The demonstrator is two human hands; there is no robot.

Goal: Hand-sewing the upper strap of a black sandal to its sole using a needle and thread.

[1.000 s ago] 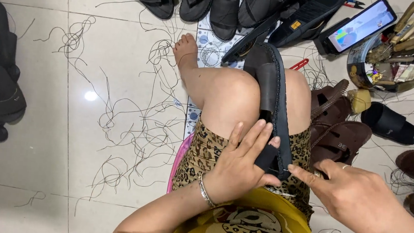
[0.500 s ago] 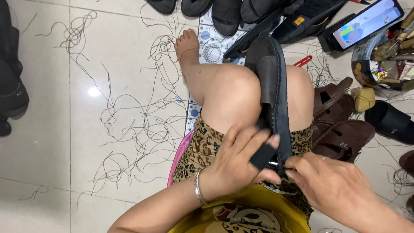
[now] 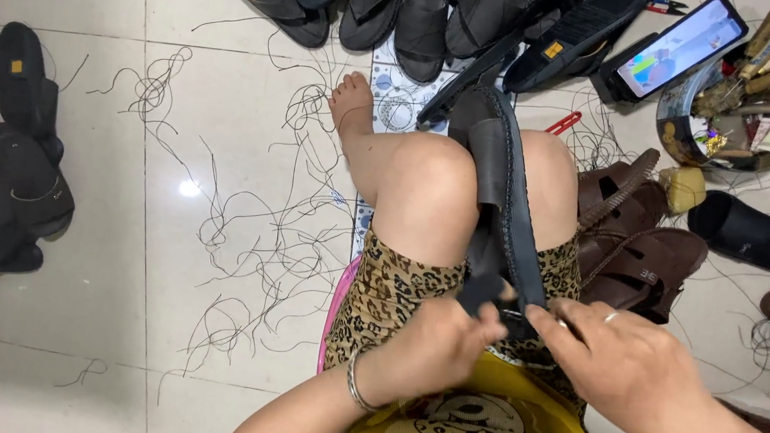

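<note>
You are clamping your left hand (image 3: 434, 342) on the near end of the black sandal (image 3: 501, 217) wedged between your knees, its long axis running toward twelve o'clock (sole edge up); your right hand (image 3: 623, 358) fingers are pinching together at its near edge.

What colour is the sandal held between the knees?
Black sandal, clearest in the head view; both hands grip its near end.

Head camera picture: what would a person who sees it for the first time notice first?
First comes the black sandal clamped between the seated person's knees in the middle, with the left hand and right hand both gripping its near end. Next, the loose dark threads scattered over the white tiled floor on the left. Rows of black sandals line the top edge, beside a lit phone.
</note>
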